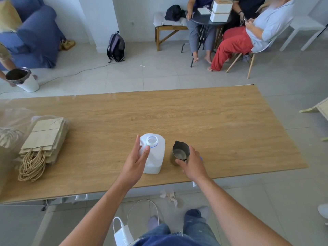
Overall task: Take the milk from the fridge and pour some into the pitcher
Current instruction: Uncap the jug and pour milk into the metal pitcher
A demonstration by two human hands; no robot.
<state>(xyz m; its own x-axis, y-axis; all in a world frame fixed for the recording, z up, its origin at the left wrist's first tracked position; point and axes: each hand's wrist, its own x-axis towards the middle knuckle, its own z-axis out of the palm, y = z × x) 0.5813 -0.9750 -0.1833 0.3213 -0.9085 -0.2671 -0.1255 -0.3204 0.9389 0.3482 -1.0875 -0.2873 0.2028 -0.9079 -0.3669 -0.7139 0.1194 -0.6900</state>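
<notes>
1. At the bottom of the frame, two bare forearms reach up from the person's blue jeans [177, 235] toward the near edge of the long wooden table [213, 121].
2. The left hand [136, 160] is open, fingers spread along the left side of the white translucent plastic milk jug [153, 153]; it looks to be steadying the jug or closing in for a grip before the pour.
3. The jug stands upright just left of centre, its cap off and mouth open, so the milk is out of the fridge and ready.
4. The right hand [190, 166] curls around the handle side of the small stainless-steel pitcher [180, 152], just beside the jug, likely holding it still to receive milk.
5. Something small and blue peeks out behind that hand; what it is, I cannot tell.
6. At left lies a stack of brown paper bags [44, 139].
7. Beyond the table, at upper right, people sit around a small dark table [204, 19].
</notes>
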